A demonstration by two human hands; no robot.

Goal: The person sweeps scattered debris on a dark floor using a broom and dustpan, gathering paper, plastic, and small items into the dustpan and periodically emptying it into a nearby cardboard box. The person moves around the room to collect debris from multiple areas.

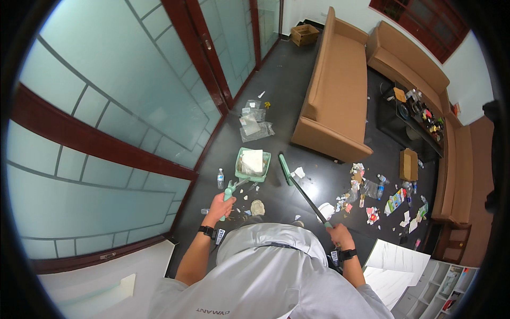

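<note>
My left hand (221,207) is closed around the pale green handle of a long-handled dustpan (238,174). In the pan lie a white sheet (252,160) and other litter. My right hand (339,237) grips the dark shaft of a broom (306,196). Its green head (285,168) rests on the floor to the right of the dustpan. Crumpled white paper (299,172) lies just right of the broom head. Left of the dustpan stands a plastic bottle (220,178). Nearer my feet is a beige flattened piece (257,207) whose kind I cannot tell.
Clear plastic bags (255,129) lie beyond the dustpan. Paper scraps (356,185) and plastic bottles (381,190) litter the right side near an open carton (408,165). A brown sofa (338,87) and a cluttered black table (410,123) stand ahead right; glass sliding doors (131,91) line the left.
</note>
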